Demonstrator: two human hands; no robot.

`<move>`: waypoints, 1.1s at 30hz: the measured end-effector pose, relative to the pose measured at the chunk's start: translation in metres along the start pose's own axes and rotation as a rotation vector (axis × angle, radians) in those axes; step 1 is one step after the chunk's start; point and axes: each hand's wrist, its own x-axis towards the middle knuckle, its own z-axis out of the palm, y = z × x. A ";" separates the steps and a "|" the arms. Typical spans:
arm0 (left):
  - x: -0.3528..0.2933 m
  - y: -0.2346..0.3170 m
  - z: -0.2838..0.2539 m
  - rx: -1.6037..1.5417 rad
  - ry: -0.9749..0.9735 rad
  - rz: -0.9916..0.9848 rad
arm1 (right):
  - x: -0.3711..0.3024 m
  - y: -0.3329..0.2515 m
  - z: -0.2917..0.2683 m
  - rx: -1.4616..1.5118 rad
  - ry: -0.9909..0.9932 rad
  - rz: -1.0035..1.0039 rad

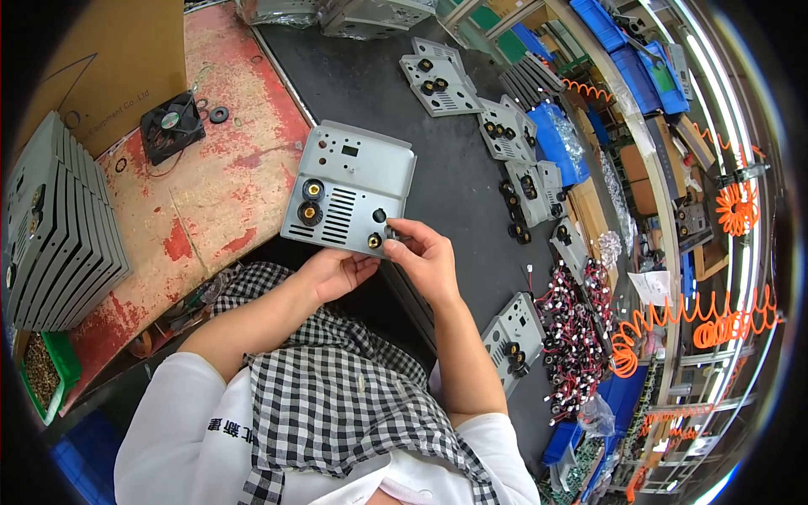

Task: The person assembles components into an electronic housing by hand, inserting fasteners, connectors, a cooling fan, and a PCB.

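A grey sheet-metal panel [358, 154] is held tilted in front of me, above the gap between two work surfaces. It has slots, round holes, two black-and-brass sockets [311, 200] at its left and a brass fitting [374, 241] at its lower right corner. My left hand [339, 274] is closed under the panel's lower edge, its fingertips partly hidden behind the metal. At the right corner, beside the brass fitting, the thumb and forefinger of my right hand [425, 257] pinch the panel. Whether a small part also sits between them is hidden.
To my left, a worn red table [210, 143] bears a black fan [172, 126], a stack of grey panels [71, 227] and a cardboard box [101, 59]. On the dark bench [459, 202] to my right lie several fitted panels [438, 84] and a heap of wired connectors [572, 345].
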 end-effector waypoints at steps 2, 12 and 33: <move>-0.004 0.002 0.000 0.013 -0.057 0.007 | -0.001 -0.004 -0.001 0.039 -0.054 0.023; -0.029 0.009 0.010 -0.046 -0.262 -0.086 | 0.022 -0.039 -0.008 -0.202 -0.305 0.103; -0.021 0.000 0.008 0.048 -0.087 0.031 | 0.011 -0.030 0.015 -1.322 -0.152 -0.745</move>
